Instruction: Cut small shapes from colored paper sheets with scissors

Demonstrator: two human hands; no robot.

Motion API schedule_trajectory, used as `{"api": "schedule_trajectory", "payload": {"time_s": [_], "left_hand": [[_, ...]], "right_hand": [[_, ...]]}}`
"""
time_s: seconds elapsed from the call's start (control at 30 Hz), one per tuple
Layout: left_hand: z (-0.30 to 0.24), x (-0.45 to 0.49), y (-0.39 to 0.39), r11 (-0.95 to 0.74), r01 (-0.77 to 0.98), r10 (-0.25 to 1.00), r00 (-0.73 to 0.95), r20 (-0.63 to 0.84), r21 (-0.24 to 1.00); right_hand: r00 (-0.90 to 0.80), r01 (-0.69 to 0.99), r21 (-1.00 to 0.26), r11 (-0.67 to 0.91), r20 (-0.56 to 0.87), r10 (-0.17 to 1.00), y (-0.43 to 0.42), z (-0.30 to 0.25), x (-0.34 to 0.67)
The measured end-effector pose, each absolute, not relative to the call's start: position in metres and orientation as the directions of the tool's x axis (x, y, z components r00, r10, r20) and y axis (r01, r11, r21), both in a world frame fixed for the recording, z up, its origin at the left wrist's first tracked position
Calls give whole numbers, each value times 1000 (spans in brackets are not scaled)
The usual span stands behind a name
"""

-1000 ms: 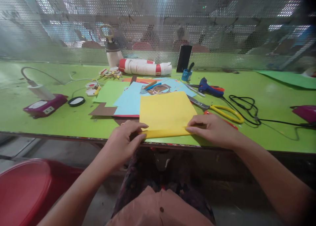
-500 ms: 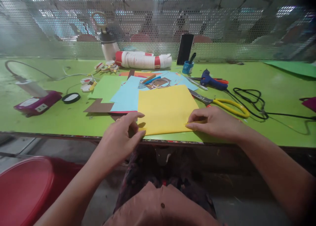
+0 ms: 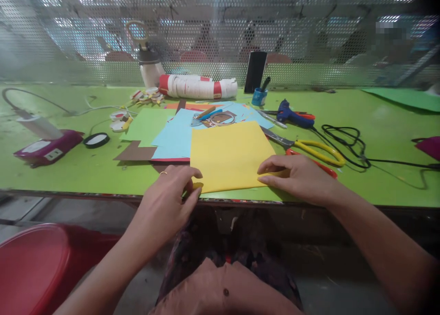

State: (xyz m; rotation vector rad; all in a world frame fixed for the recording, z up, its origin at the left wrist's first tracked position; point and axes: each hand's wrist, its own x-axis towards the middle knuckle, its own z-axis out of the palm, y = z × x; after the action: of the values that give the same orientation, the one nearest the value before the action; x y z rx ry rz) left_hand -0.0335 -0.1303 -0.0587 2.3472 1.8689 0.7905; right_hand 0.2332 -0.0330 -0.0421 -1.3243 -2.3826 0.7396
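Observation:
A yellow paper sheet [image 3: 231,154] lies at the near edge of the green table [image 3: 371,186]. My left hand [image 3: 168,200] pinches the sheet's near left corner between thumb and fingers. My right hand [image 3: 295,177] pinches the near right corner, fingers pressed down on the paper. A narrow strip along the near edge looks folded up. Under the yellow sheet lie light blue [image 3: 173,138], green [image 3: 147,124] and brown [image 3: 135,152] sheets.
Yellow-handled scissors [image 3: 309,150] lie right of the sheet, a blue glue gun [image 3: 292,117] with black cord [image 3: 343,138] behind. A stack of paper cups [image 3: 197,86], a phone [image 3: 255,72], a magenta device [image 3: 46,147] and a red stool [image 3: 37,264] are around.
Both hands stay on the sheet's near corners; the left fingers have curled tighter round the left corner. The camera view shifted slightly.

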Motion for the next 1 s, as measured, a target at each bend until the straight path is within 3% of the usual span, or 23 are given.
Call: {"api": "schedule_trajectory", "payload": {"time_s": [0.17,0.27,0.37,0.47,0.57,0.7,0.83,1.0], "left_hand": [[-54,-30,-132,-282,922,904,163,395,264],[-48,-25,-132,-407,908,845,335,417,95],[-38,-19,-132,-549,835,799,534,276,-27],[-30,-16,-133,-612,788,774,615,147,-75],[-28,-14,-133,-622,770,764,636,106,-140],[-35,-13,-135,-634,732,733,672,107,-250],[-41,-8,-140,-609,727,724,673,153,-317],[-50,-2,-149,-507,814,786,571,236,-282]], "right_hand": [[-528,655,-600,460,72,846,-36,-45,233],[-548,646,-544,536,157,821,-39,-45,232],[-583,626,-458,631,263,769,-39,-48,233],[-636,596,-319,737,374,675,-41,-51,234],[-705,583,-69,809,451,547,-48,-49,232],[-801,532,172,829,420,426,-66,-43,223],[-883,411,141,901,305,355,-82,-44,210],[-848,485,57,873,277,452,-92,-51,200]]}}
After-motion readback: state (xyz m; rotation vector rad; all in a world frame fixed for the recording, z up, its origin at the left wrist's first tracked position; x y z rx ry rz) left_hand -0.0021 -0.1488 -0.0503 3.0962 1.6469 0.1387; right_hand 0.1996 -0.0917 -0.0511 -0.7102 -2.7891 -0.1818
